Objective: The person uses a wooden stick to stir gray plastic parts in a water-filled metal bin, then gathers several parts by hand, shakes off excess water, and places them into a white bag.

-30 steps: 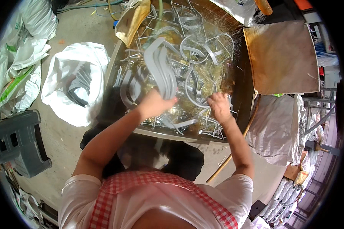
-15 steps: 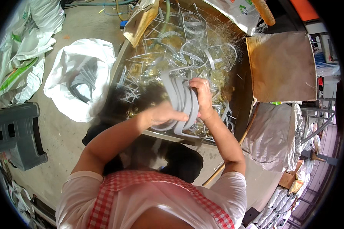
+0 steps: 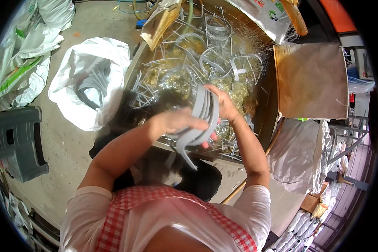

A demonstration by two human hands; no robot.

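Observation:
A stack of curved grey plastic strips (image 3: 205,110) is held between my two hands above a water-filled tub (image 3: 130,80). My right hand (image 3: 225,106) wraps the stack's right side, with some fingertips showing beneath it. From the left, my left hand (image 3: 176,121) presses on the stack, slightly blurred, its fingers lying across the strips. One strip's end hangs down toward me below the others. In the tub, many thin grey-white strips (image 3: 214,63) lie tangled in the rippling water.
An opened white sack (image 3: 63,96) holding similar grey strips stands left of the tub. Beyond it are a dark grey plastic stool (image 3: 27,147) and white bags (image 3: 33,80). A brown-stained board (image 3: 311,82) and a large pale sack (image 3: 294,155) stand at the right.
The stack has tilted and turned in my hands, and one strip's end now hangs lower toward me. My left hand has shifted slightly over the strips. The view has moved a little.

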